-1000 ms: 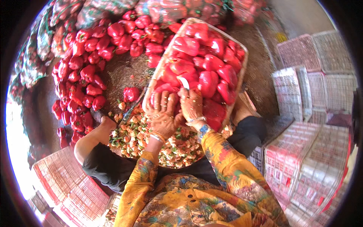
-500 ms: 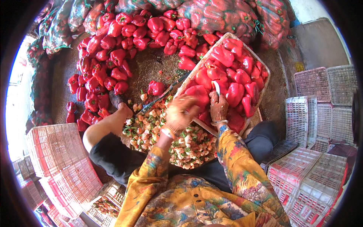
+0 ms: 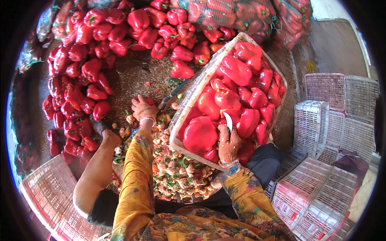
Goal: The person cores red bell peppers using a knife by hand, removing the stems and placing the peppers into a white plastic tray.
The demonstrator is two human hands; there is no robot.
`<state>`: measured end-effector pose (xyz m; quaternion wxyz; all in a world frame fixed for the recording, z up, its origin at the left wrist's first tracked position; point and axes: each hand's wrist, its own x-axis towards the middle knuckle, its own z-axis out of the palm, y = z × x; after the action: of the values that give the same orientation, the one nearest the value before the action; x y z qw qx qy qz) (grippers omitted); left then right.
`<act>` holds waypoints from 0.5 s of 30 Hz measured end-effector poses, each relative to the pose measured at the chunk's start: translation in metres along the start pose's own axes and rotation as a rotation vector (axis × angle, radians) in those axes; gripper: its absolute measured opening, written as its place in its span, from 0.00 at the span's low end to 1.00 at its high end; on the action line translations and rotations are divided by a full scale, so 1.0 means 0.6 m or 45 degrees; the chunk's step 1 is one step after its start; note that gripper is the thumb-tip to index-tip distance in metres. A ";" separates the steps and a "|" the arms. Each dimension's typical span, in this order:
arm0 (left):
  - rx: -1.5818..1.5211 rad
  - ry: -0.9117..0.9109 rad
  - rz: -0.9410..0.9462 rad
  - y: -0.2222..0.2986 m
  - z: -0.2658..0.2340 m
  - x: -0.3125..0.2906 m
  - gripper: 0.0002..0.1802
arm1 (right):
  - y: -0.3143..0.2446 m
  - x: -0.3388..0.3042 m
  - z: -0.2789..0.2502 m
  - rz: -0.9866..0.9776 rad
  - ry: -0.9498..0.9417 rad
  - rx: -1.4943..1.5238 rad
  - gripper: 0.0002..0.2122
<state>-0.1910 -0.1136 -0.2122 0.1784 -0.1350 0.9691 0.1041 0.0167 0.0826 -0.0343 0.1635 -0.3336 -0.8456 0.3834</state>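
Note:
My left hand (image 3: 143,109) reaches forward to the floor, its fingers closed over a red bell pepper (image 3: 150,101) that is mostly hidden beneath it. A small curved knife (image 3: 228,121) points up out of my right hand (image 3: 229,146), which grips its handle over the near part of a white crate (image 3: 185,105). That crate stands tilted in front of me, heaped with red bell peppers (image 3: 235,70), some opened or cut at the top. Between my legs lies a heap of cut pepper cores (image 3: 181,172) with green stems and pale seeds.
Many whole red peppers (image 3: 91,69) lie in an arc on the seed-strewn floor (image 3: 134,80) at the far left. Filled mesh sacks (image 3: 225,18) stand behind them. Stacked plastic crates (image 3: 309,193) rise at my right, another crate stack (image 3: 52,193) at my left.
My left hand has moved from beside the crate to the far left, onto the lone pepper on the floor. My right hand still holds the knife over the crate. The view has shifted.

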 end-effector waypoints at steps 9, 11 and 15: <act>-2.333 -0.148 -0.223 -0.172 0.021 0.012 0.20 | 0.013 0.002 0.022 -0.021 -0.083 0.139 0.14; -2.760 -0.529 -0.292 -0.160 -0.041 -0.032 0.22 | 0.001 0.008 0.015 -0.035 -0.060 0.120 0.15; -3.076 -0.851 0.024 -0.095 -0.215 -0.159 0.23 | 0.000 0.016 0.018 -0.153 0.028 0.108 0.15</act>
<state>-0.1291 -0.1779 -0.0670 0.1767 -0.1723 0.1629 0.9553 0.0039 0.0834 -0.0414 0.2096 -0.2793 -0.8451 0.4048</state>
